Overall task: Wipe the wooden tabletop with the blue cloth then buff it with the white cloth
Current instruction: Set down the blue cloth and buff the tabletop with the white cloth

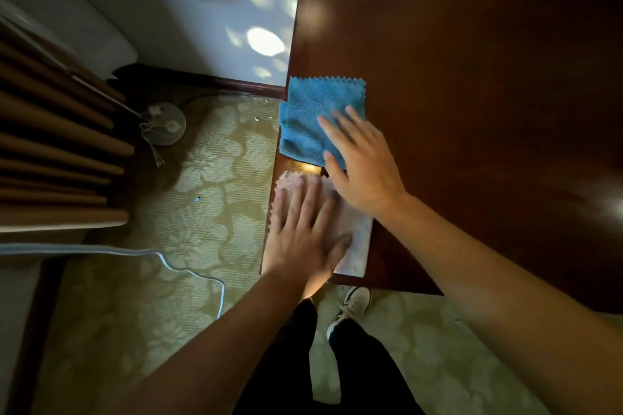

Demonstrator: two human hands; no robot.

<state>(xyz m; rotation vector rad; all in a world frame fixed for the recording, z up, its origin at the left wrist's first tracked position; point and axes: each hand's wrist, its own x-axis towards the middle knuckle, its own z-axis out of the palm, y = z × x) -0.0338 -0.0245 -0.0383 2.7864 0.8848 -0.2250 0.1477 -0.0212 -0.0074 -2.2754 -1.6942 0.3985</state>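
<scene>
A folded blue cloth [313,108] lies at the left edge of the dark wooden tabletop [472,77]. My right hand [362,162] rests flat on its near right corner with straight fingers. Just nearer to me a white cloth [359,239] lies at the table's front left corner. My left hand [303,229] presses flat on it with spread fingers and covers most of it.
The tabletop stretches far to the right and back. Left of the table is patterned carpet [202,195] with a white cable [188,271], a small round fan base [165,123] and brown curtains [57,152]. My legs and a shoe [354,307] stand at the table's front edge.
</scene>
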